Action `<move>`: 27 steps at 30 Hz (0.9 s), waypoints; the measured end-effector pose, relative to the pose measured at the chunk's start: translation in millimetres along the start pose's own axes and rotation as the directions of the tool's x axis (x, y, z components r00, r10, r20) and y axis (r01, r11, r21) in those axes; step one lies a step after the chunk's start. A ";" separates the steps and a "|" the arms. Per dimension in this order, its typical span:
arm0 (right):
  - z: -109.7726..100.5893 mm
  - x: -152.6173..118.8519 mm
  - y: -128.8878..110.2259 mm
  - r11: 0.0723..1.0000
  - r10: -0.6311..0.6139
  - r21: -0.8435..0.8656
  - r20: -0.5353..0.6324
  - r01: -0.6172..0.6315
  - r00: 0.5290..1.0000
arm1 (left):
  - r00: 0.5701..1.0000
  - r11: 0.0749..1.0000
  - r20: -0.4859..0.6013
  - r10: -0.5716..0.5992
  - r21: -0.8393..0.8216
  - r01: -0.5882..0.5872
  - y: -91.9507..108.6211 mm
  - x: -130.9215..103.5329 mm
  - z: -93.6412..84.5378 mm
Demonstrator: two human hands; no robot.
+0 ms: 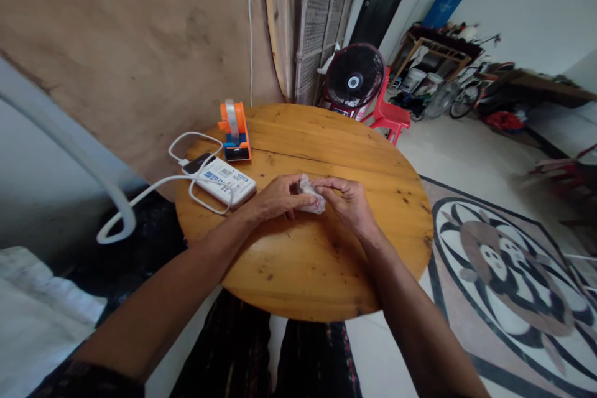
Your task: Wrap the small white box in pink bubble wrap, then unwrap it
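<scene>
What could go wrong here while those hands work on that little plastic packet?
The white cable loops over the white box and runs past the table's edge, so the nearby left forearm might snag it and drag things along.

The packet looks thin and crinkled; with the left hand gripping it and the right hand's fingers at its edge, it could tear or slip.

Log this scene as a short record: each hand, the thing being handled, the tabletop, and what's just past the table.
left hand: left hand holds the plastic packet
right hand: right hand, fingers at the packet's right side; grip unclear
packet: small, crinkled, contents unclear
surface: round wooden table
also on table: orange tape dispenser, white boxy device with white cable
beyond table: fan, red chair
</scene>
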State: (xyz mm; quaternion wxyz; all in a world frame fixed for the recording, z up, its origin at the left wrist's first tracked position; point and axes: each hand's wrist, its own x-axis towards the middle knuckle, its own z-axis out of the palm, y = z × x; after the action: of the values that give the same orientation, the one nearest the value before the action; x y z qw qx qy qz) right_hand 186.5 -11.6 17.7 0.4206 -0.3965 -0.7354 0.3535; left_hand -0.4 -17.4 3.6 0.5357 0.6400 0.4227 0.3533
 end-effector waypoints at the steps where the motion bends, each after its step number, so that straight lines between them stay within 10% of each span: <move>1: -1.1 0.1 -0.9 1.000 -0.006 -0.007 0.017 0.006 1.000 | 1.000 1.000 0.001 -0.001 -0.003 0.001 -0.1 0.1 0.0; 27: 0.9 -9.4 -4.2 0.953 -0.152 -0.267 -0.021 0.141 0.988 | 0.989 0.963 0.098 -0.111 -0.233 0.131 7.6 -4.8 -8.5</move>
State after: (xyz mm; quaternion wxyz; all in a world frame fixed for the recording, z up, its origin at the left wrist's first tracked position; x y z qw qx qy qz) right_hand 187.6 -22.0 17.8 0.4039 -0.4006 -0.7948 0.2115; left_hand -8.8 -19.0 12.6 0.6468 0.5580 0.3925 0.3409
